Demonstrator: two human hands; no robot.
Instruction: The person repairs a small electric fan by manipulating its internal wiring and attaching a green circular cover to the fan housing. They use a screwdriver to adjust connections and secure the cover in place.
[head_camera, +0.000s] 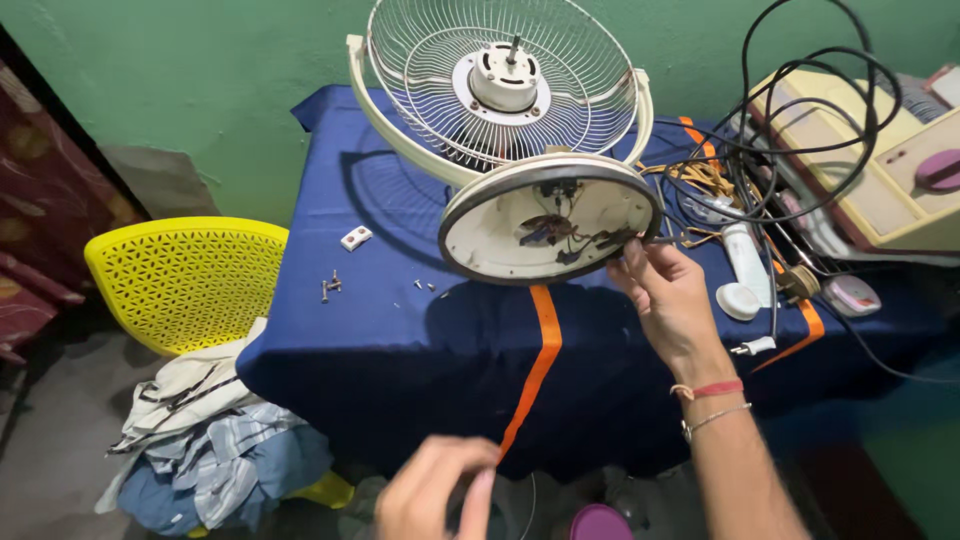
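Fan base (520, 215), right hand (668, 295) gripping rim — wrist bent

Even indoor light, soft shadows, sharp centre, motion blur along the bottom edge.

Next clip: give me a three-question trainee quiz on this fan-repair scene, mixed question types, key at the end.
1. True or false: the right hand touches the rim of the round cream fan base, whose open underside shows wiring.
2. Where do the small loose metal screws lie?
A. on the yellow perforated plastic chair
B. on the dark blue cloth with an orange stripe
C. inside the white wire fan guard
3. Fill in: the left hand is low in the view, holding ____.

Key: 1 true; 2 B; 3 nothing visible (it is blurred).
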